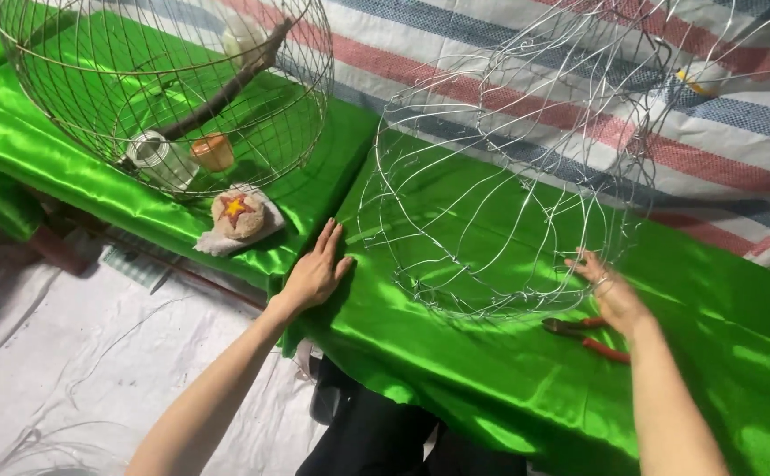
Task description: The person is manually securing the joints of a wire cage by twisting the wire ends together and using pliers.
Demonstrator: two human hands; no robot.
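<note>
A half-built wire cage frame (500,194) is laid on its side on the green satin cloth (491,379) that covers the table, its open mouth turned toward the person, so that the bare ribs can be reached. The left hand (314,273) is pressed flat on the cloth at about nine o'clock of the frame, fingers held together, holding nothing; the fabric seems to be steadied by it. The right hand (613,291) is set against the frame's rim at about four o'clock, fingers spread; whether a wire is pinched cannot be told. Red-handled pliers (583,337) are kept just beneath that wrist. A finished round cage (164,88) with a branch perch (226,88) stands at ten o'clock.
</note>
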